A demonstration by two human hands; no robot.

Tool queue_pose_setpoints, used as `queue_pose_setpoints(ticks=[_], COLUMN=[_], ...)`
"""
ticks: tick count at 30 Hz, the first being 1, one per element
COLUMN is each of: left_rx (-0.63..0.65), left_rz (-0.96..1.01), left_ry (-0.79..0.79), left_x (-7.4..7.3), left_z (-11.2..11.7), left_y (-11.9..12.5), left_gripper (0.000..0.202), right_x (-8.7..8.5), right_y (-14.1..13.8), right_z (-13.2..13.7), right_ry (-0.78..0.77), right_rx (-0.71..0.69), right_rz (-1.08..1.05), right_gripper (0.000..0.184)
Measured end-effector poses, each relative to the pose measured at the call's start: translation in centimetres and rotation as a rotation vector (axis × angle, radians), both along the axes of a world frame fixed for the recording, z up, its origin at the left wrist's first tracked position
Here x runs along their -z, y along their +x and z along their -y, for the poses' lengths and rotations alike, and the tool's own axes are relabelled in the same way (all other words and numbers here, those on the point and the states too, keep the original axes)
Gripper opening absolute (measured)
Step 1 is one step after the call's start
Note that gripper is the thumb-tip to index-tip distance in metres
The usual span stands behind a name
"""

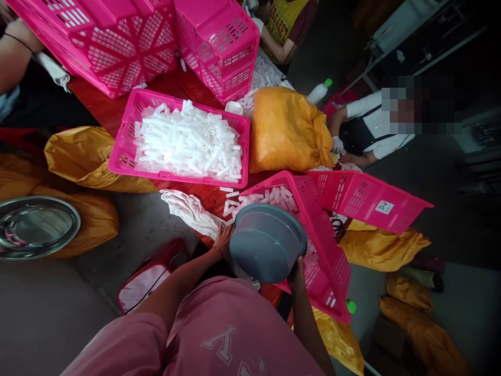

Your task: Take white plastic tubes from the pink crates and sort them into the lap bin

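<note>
A grey plastic basin (263, 245) is tilted in front of my body, its outer side facing me. My right hand (296, 270) grips its edge at the lower right. My left hand (223, 238) lies at the basin's left side, fingers stretched out by the white cloth (191, 213) and the loose tubes. Short white plastic tubes (274, 196) lie beyond the basin, some spread on the red table (211, 197) and others in the pink basket (329, 261) on the right. What the basin holds is hidden.
A pink basket (245, 156) heaped with white tubes stands ahead. Beside it sits a stuffed yellow sack (289, 130). Stacked pink crates (125, 47) rise at the back. Co-workers sit around the table. A metal bowl (39, 227) rests on sacks at left.
</note>
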State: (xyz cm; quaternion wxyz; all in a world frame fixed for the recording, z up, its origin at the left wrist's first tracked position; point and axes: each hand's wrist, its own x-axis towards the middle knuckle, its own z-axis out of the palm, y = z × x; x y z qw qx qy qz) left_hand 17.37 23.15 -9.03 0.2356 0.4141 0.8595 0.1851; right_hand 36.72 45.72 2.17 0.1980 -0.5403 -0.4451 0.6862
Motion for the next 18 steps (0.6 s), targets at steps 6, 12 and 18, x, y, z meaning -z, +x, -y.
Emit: queue_pose_setpoints(ticks=[6,12,18], left_rx=[-0.054,-0.067,-0.107], left_rz=[-0.016,-0.03,-0.027], left_ry=[-0.023,-0.004,0.003], left_x=[-0.1,-1.2,-1.4], left_z=[0.1,1.1,1.1], left_y=[-0.4,-0.8,-1.2], left_gripper=[0.053,0.05,0.044], right_x=[-0.6,-1.1,-1.4], right_y=[-0.7,-1.5,-2.3], right_z=[0.4,0.2,0.7], right_ry=[0.052,0.067,0.1], right_rx=[-0.01,-0.045,-0.055], right_rz=[-0.038,-0.065,-0.083], right_gripper=[0.064,0.06,0.054])
